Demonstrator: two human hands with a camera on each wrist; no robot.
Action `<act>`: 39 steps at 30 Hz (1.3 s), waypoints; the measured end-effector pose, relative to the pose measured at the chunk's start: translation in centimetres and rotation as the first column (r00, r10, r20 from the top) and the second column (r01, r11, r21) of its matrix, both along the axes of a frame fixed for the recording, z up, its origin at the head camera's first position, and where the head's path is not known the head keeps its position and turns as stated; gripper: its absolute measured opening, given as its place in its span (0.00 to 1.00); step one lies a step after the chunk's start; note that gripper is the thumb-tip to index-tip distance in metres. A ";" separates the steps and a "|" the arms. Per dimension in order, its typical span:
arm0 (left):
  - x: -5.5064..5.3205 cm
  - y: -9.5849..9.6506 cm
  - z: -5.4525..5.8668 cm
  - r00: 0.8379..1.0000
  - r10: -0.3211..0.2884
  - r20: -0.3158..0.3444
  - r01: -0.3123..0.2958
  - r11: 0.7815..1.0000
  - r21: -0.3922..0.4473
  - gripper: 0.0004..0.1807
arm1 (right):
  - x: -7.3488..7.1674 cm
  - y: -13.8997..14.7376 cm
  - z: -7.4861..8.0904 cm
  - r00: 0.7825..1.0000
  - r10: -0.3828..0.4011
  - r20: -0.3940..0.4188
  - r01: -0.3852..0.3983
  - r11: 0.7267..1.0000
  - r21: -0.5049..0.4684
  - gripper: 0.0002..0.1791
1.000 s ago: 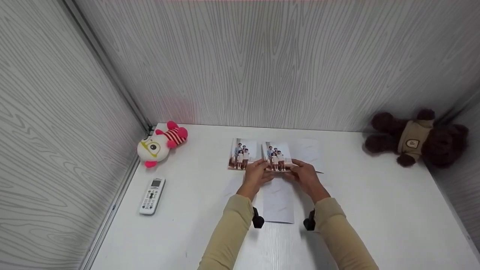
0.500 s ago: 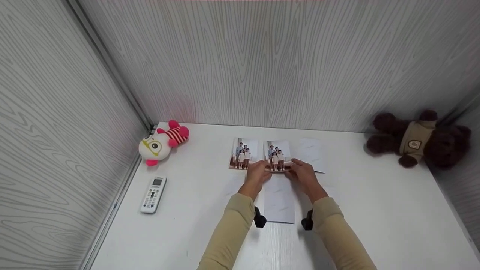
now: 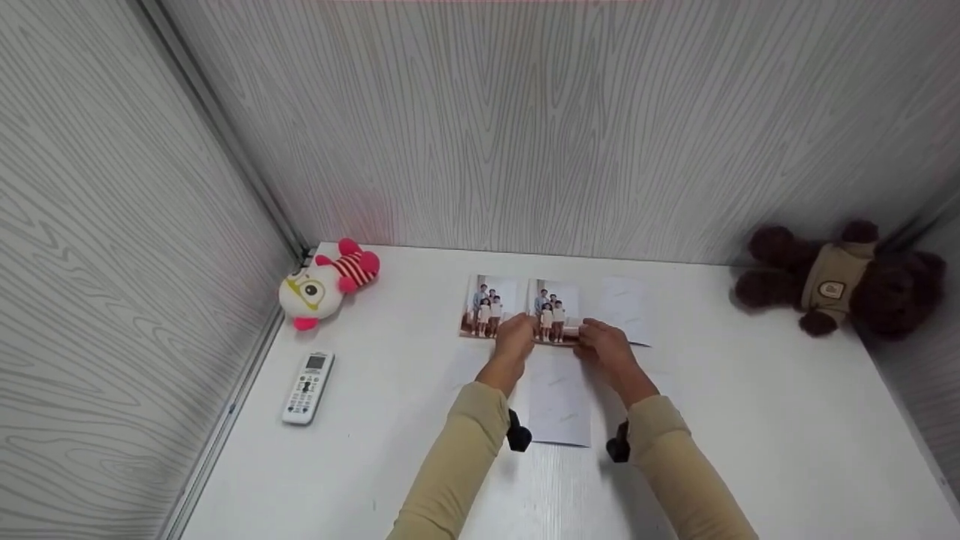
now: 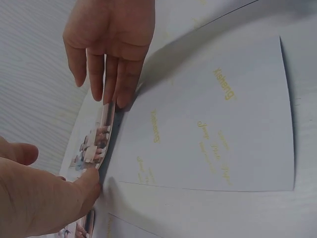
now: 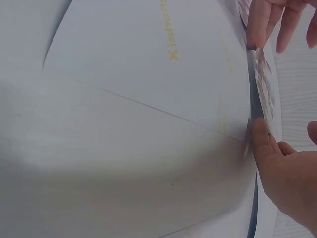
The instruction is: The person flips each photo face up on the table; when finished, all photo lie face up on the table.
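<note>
A colour photo print of four people in a group lies between my two hands at the middle of the table. My left hand holds its lower left edge, fingertips right at the side. At the lower right corner my right hand grips it by the edge. In the left wrist view the print bows slightly, its near edge lifted over the white sheets. A matching photo print lies flat just left of it. Below my hands a white photo back with faint yellow lettering lies face down.
Another face-down white print lies right of the held photo. A white remote control and a pink and white plush toy are at the left. A brown teddy bear lies at the right by the wall. Walls bound the table's back and sides.
The photo print between my hands has come down from a tilted, raised position to nearly flat beside the left print. Both hands stay at its lower edges.
</note>
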State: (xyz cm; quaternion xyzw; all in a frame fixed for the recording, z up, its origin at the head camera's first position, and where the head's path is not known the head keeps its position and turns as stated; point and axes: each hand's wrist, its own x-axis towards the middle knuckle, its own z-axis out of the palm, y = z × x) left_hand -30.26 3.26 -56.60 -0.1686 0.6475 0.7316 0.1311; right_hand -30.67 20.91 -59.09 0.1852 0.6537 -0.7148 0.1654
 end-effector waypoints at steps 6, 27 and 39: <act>-0.1 -0.2 0.7 0.996 -0.069 -0.051 0.058 0.979 -0.194 0.26 | -0.1 1.1 0.6 1.000 0.008 -0.026 -0.008 1.000 -0.008 0.32; -1.1 5.5 2.1 0.992 -0.112 -0.063 0.111 0.993 -0.030 0.31 | 0.3 8.3 3.1 0.993 -0.101 -0.055 0.102 0.995 0.014 0.32; -1.7 9.9 1.0 0.977 -0.198 0.077 0.191 0.977 0.089 0.35 | 0.7 11.4 2.3 0.998 -0.062 -0.027 0.064 0.995 0.074 0.35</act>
